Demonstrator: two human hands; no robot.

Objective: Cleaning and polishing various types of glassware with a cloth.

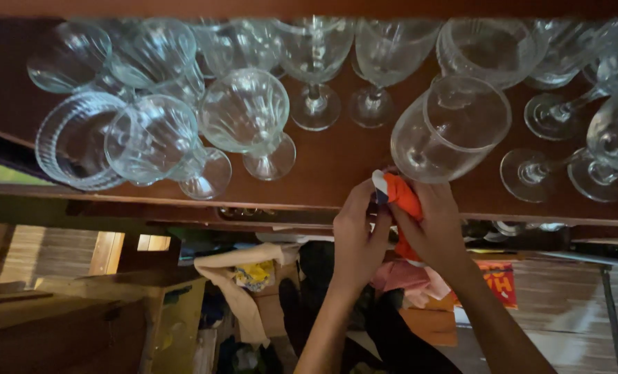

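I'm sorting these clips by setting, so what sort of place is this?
Probably a home dining or storage corner: a dark wooden shelf crowded with stemmed glasses, cluttered household bits below. Both hands, left and right, hold an orange cloth under a wine glass.

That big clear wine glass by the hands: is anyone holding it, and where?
Yes. Both hands, left hand and right hand, grip the large clear wine glass at its stem end, wrapped in an orange cloth.

A wooden shelf [337,156] runs across the view and carries many stemmed glasses. At its front edge, near the middle, the left hand [356,235] and the right hand [437,228] meet around a cloth [402,197], just below a large wine glass [451,128]. To the left stands a goblet [246,114]; further left sits a ribbed bowl [73,142]. More glasses stand behind and to the right.
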